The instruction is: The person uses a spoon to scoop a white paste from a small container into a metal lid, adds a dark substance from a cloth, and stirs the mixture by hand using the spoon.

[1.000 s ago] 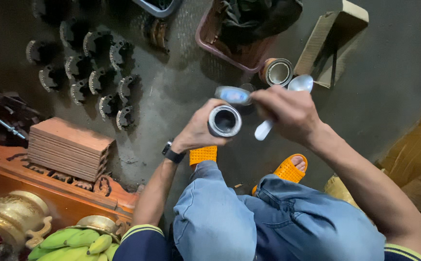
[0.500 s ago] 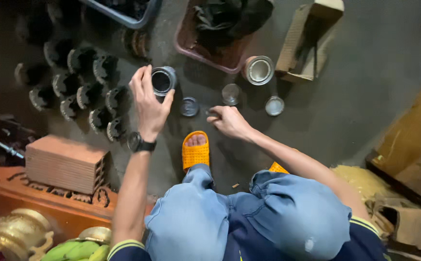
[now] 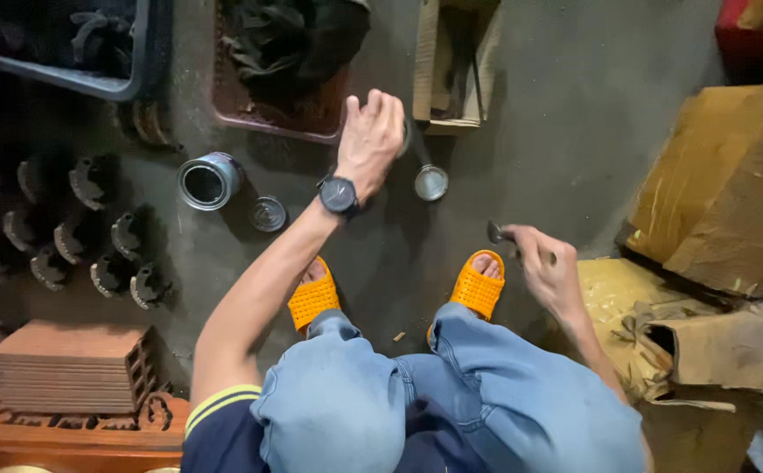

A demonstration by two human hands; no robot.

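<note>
Gripping spoon (image 3: 497,233) in right hand (image 3: 549,270) fingers; left hand (image 3: 371,140) above lid (image 3: 430,182).

An open tin can (image 3: 209,180) stands on the floor (image 3: 556,114), its lid (image 3: 267,213) just to its right. Farther right lies another lid (image 3: 431,182), before a cardboard box (image 3: 451,66). A tray (image 3: 281,118) sits behind the can; metal castings (image 3: 92,232) lie to its left.
</note>
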